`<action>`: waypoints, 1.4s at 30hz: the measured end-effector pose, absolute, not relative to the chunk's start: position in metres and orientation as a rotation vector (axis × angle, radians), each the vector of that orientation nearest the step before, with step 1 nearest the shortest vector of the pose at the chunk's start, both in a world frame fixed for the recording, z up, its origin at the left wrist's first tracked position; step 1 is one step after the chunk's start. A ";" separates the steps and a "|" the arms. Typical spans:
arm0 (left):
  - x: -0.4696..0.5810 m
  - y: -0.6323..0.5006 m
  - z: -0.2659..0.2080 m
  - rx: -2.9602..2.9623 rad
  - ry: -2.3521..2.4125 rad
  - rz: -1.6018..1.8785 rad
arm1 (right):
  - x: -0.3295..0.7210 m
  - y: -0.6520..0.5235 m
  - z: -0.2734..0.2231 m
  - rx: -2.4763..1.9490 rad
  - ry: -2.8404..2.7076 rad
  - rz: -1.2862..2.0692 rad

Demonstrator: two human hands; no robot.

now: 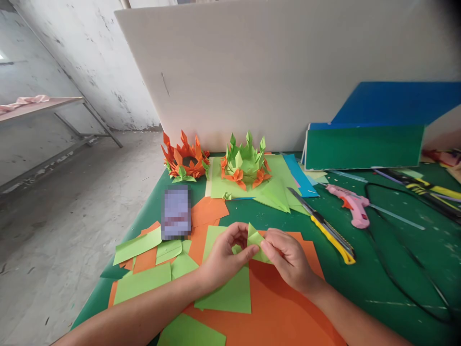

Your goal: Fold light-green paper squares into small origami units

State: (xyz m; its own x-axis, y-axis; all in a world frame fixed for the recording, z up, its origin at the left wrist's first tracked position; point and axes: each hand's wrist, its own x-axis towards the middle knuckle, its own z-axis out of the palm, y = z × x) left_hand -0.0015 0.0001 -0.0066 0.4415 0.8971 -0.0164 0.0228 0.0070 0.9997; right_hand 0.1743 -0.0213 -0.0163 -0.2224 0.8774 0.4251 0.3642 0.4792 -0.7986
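Both of my hands meet over the sheets at the middle of the table, holding one small folded piece of light green paper (pixel 254 240). My left hand (pixel 230 250) pinches its left side between thumb and fingers. On its right edge, my right hand (pixel 286 254) grips it with thumb and forefinger. Beneath them lie a green paper sheet (pixel 226 293) and a large orange sheet (pixel 284 307). Behind stand an orange folded-paper crown (pixel 183 158) and a green one (pixel 245 161) with orange flowers around its base.
A yellow utility knife (pixel 329 233) lies right of my hands, blade showing. Beyond it rest a pink glue gun (pixel 351 206) and its black cable (pixel 389 278). A blurred phone-like object (pixel 175 212) and paper scraps (pixel 144 254) lie left. A white board (pixel 230 72) stands behind.
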 end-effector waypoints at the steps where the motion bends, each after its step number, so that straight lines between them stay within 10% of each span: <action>1: -0.002 0.000 -0.006 1.387 0.889 0.871 | 0.175 -0.020 -0.016 -1.058 -1.781 0.648; 13: -0.003 0.002 0.011 0.985 0.827 0.545 | 0.187 -0.018 -0.019 -0.955 -1.934 0.343; 42: -0.006 0.010 0.000 0.781 0.850 0.735 | 0.182 -0.019 -0.020 -1.167 -1.407 0.930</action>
